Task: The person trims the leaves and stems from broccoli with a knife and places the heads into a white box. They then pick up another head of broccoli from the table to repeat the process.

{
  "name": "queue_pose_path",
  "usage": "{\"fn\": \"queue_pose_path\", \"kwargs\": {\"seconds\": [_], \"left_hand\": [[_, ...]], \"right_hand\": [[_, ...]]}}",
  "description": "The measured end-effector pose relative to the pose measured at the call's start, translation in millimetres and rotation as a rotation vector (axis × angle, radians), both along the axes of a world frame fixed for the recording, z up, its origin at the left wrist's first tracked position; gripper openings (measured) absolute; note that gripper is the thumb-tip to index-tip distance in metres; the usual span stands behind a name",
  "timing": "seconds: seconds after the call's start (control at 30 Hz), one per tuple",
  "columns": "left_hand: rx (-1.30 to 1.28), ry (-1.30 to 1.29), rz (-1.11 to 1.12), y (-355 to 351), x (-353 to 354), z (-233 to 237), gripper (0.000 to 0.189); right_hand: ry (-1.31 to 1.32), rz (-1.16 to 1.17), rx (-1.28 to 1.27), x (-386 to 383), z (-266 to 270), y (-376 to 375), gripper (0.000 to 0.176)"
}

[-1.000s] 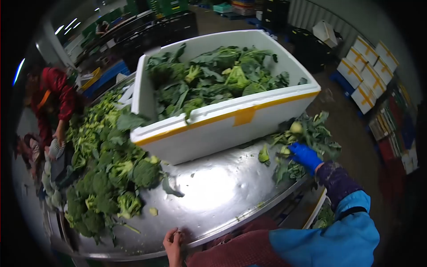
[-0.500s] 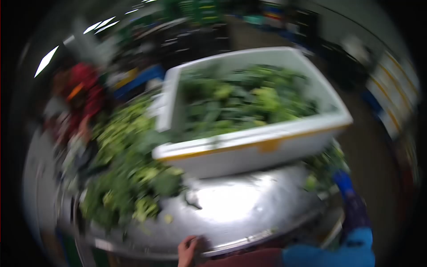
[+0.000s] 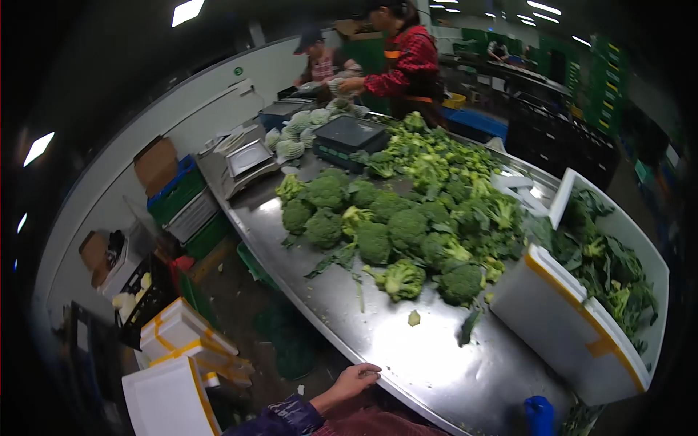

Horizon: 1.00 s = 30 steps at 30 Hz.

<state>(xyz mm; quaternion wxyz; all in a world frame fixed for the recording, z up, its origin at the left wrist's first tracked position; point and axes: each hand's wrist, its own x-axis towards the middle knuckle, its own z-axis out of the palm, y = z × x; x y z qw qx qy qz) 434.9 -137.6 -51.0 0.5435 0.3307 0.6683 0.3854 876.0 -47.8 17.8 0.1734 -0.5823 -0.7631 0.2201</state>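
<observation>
My left hand (image 3: 351, 383), bare, rests by the table's near edge, holding nothing, its fingers loosely bent and slightly apart. At the bottom right my right hand (image 3: 539, 414) wears a blue glove; its fingers look curled in, and what they hold, if anything, is hidden. Broccoli heads (image 3: 374, 243) lie piled on the metal table (image 3: 371, 330), beyond both hands. Right of the pile, a tilted white foam box (image 3: 574, 341) with yellow tape holds leafy green trimmings (image 3: 618, 280). A small broccoli piece (image 3: 414, 317) lies loose on the metal.
Two co-workers (image 3: 411, 69) stand at the table's far end near netted heads (image 3: 291, 149). A scale (image 3: 251, 160) and a dark crate (image 3: 350, 136) are on the table. Foam boxes (image 3: 171, 396) and stacked crates (image 3: 190, 211) are on the left floor.
The view has swung left, so the foam box now appears farther right and the co-workers and left floor show. My left hand's fingers are less curled; my right hand appears lower in view.
</observation>
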Motion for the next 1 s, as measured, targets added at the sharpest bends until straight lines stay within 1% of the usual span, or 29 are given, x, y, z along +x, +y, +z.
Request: {"fn": "queue_pose_path", "kwargs": {"seconds": [0.07, 0.1, 0.13, 0.17, 0.2, 0.23, 0.27, 0.3, 0.33, 0.4, 0.43, 0.47, 0.5, 0.53, 0.57, 0.6, 0.63, 0.67, 0.7, 0.73, 0.77, 0.8, 0.83, 0.87, 0.9, 0.93, 0.97, 1.0], "left_hand": [[0.018, -0.022, 0.086, -16, -30, -7, 0.027], [0.026, -0.025, 0.1, -27, -45, -9, 0.027], [0.057, -0.046, 0.159, -36, -62, -10, 0.026], [0.091, -0.068, 0.211, -44, -78, -10, 0.025], [0.099, -0.072, 0.206, -52, -94, -10, 0.025], [0.101, -0.142, 0.314, -63, -110, -10, 0.025], [0.099, -0.21, 0.416, -73, -126, -7, 0.024], [0.09, -0.205, 0.461, -84, -143, -1, 0.023], [0.075, -0.203, 0.428, -97, -160, -2, 0.023], [0.129, -0.244, 0.609, -123, -193, -6, 0.024], [0.108, -0.26, 0.665, -134, -208, 4, 0.024], [0.153, -0.302, 0.714, -153, -226, -26, 0.023], [0.107, -0.183, 0.683, -161, -229, 22, 0.027], [0.125, -0.215, 0.71, -173, -241, 26, 0.028], [0.125, -0.168, 0.691, -186, -253, 22, 0.028], [0.113, -0.241, 0.767, -194, -262, 21, 0.027], [0.098, -0.254, 0.793, -199, -269, 24, 0.027], [0.084, -0.265, 0.826, -201, -277, 24, 0.026], [0.077, -0.265, 0.807, -204, -286, 19, 0.026], [0.184, 0.063, 0.625, -207, -294, 12, 0.025], [0.284, 0.385, 0.439, -210, -302, 8, 0.024], [0.28, 0.385, 0.447, -209, -309, 6, 0.024], [0.25, 0.24, 0.512, -207, -316, 6, 0.024], [0.227, 0.097, 0.578, -201, -325, 7, 0.023], [0.23, 0.104, 0.596, -195, -335, 13, 0.023], [0.173, -0.099, 0.735, -189, -344, 20, 0.024], [0.114, -0.305, 0.866, -187, -353, 23, 0.025], [0.112, -0.299, 0.877, -186, -363, 19, 0.025]], "right_hand": [[0.133, 0.041, -0.152, -54, -6, 6, 0.016], [0.252, 0.003, -0.3, -96, 11, 4, 0.016], [0.371, -0.04, -0.446, -136, 28, 2, 0.016], [0.484, -0.139, -0.54, -165, 5, 8, 0.016], [0.598, -0.244, -0.635, -204, -5, 11, 0.021], [0.694, -0.254, -0.727, -234, -7, 8, 0.02], [0.795, -0.267, -0.818, -272, 4, 2, 0.02], [0.937, -0.217, -0.95, -296, -14, 3, 0.02], [1.086, -0.174, -1.08, -315, -32, -2, 0.022], [1.054, -0.111, -1.166, -371, -13, -29, 0.025], [1.007, -0.085, -1.261, -393, -5, -41, 0.027], [0.964, -0.055, -1.351, -412, 2, -50, 0.028], [0.884, 0.013, -1.339, -430, -2, -55, 0.027], [0.915, -0.036, -1.318, -446, 4, -50, 0.027], [0.814, 0.01, -1.277, -459, 13, -40, 0.025], [0.705, 0.056, -1.241, -466, 13, -34, 0.024], [0.861, 0.019, -0.943, -470, -26, -10, 0.025], [0.849, -0.06, -0.596, -477, -38, 28, 0.026], [0.853, -0.104, -0.422, -479, -22, 60, 0.025], [0.889, -0.129, -0.224, -475, -36, 96, 0.024], [1.042, -0.192, -0.155, -474, -54, 128, 0.024], [0.588, -0.197, -0.001, -460, -68, 156, 0.024], [0.523, -0.195, -0.178, -462, -63, 168, 0.024], [0.61, -0.169, -0.138, -480, -45, 164, 0.019], [0.664, -0.105, -0.059, -501, -24, 150, 0.017], [0.716, -0.045, 0.018, -523, -9, 136, 0.015], [0.662, 0.027, 0.11, -543, -5, 126, 0.013], [0.666, 0.057, 0.034, -563, -4, 117, 0.016]]}}
